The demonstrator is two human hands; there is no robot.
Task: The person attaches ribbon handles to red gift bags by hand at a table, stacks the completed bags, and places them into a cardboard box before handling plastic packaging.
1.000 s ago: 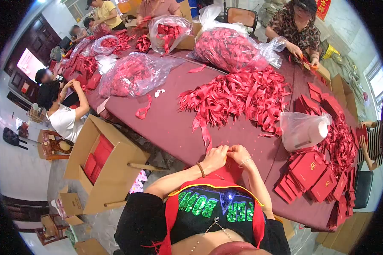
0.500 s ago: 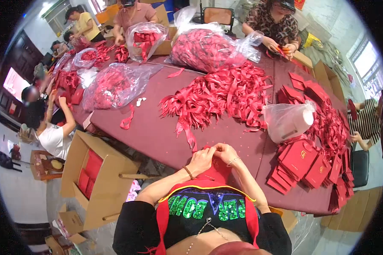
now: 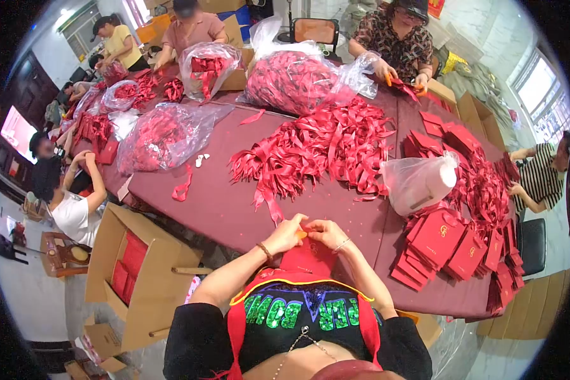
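Note:
A small red paper gift bag (image 3: 308, 258) with gold print stands at the table's near edge, in front of my body. My left hand (image 3: 285, 237) grips its upper left edge, fingers bent, with an orange covering visible at a fingertip. My right hand (image 3: 328, 235) pinches the top right edge of the same bag. The fingertips of both hands meet near the bag's mouth, and what lies between them is partly hidden. Just beyond my left hand, a red ribbon (image 3: 272, 208) trails down from a large heap of red ribbons (image 3: 320, 149).
Stacks of printed red bags (image 3: 440, 234) lie on the right, near a white container in a plastic bag (image 3: 418, 183). Clear sacks of ribbon (image 3: 291, 79) stand farther back. An open cardboard box (image 3: 149, 278) is at my left. Several people work around the table (image 3: 215, 202).
My hands have drawn slightly apart at the bag's top, showing more of its front and the orange fingertip covering. The whole view has shifted slightly.

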